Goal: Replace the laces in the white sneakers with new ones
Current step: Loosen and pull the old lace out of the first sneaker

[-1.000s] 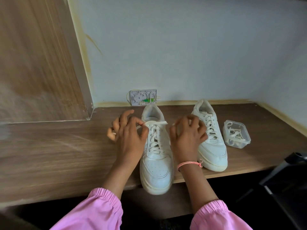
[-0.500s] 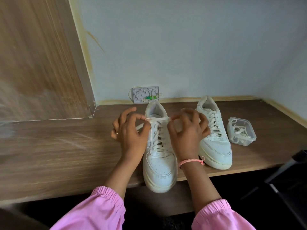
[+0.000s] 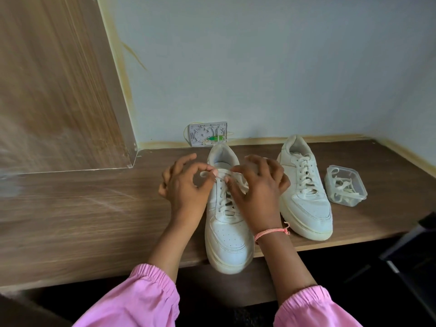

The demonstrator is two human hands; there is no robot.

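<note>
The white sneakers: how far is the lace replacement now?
Done: nothing clearly; both sneakers are laced. In hand: the left hand and right hand pinch the lace ends atop the near sneaker. Left: the far sneaker is untouched; laces wait in the plastic container.

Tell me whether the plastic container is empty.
No, the plastic container beside the right sneaker holds a loose tangle of pale laces.
</note>
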